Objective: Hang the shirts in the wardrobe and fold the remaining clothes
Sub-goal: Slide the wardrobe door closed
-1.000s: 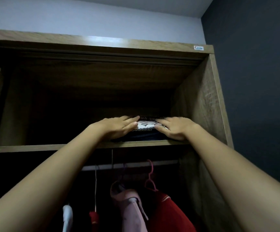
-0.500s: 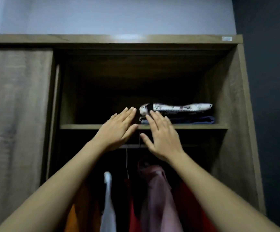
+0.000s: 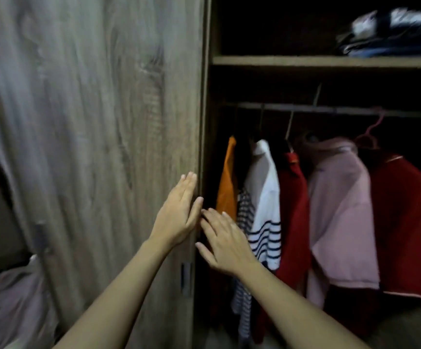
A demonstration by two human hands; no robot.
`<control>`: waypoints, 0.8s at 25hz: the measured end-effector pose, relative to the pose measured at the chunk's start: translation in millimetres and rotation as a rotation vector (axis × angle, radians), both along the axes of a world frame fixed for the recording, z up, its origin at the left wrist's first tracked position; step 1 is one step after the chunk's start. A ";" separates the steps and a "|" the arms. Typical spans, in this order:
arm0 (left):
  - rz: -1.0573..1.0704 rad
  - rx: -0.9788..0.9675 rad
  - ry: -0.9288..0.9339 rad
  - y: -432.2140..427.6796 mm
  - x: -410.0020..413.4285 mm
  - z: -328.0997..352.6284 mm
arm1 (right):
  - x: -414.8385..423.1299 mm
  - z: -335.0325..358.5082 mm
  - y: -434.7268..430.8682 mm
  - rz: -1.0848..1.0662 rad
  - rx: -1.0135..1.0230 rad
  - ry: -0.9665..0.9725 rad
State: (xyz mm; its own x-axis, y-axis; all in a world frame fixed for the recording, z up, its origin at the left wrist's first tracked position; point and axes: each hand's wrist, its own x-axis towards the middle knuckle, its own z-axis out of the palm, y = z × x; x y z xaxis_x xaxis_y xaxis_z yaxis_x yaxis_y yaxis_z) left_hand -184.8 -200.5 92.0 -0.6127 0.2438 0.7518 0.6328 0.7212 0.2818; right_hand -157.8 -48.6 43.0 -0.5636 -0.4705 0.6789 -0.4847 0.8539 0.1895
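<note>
The wardrobe stands open on its right half. Several shirts hang on the rail (image 3: 330, 110): an orange one (image 3: 227, 187), a white striped one (image 3: 265, 212), a red one (image 3: 294, 215), a pink one (image 3: 340, 217) and another red one (image 3: 406, 222). Folded clothes (image 3: 391, 34) lie stacked on the upper shelf (image 3: 305, 61). My left hand (image 3: 179, 212) is flat and empty against the edge of the sliding door (image 3: 103, 147). My right hand (image 3: 223, 240) is beside it, fingers apart, holding nothing, in front of the orange shirt.
A small metal handle (image 3: 185, 278) sits low on the door's edge. A pale cloth (image 3: 10, 303) lies at the lower left beside the wardrobe. The wardrobe's interior is dark.
Both hands have left the folded stack on the upper shelf and dropped down and left to the door's edge. The view swung down and left with them.
</note>
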 end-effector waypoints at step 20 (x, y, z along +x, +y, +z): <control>0.318 0.147 -0.384 -87.3 -53.5 -158.0 | -58.3 -191.0 -60.7 -0.058 0.967 -0.189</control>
State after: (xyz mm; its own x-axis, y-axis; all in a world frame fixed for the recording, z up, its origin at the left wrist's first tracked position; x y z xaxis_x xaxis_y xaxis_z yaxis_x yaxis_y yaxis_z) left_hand -238.3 -287.9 -66.0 -0.8779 -0.0902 0.4702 0.2199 0.7964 0.5634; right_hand -216.1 -109.3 -148.0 -0.6630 -0.7436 -0.0868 -0.5407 0.3955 0.7425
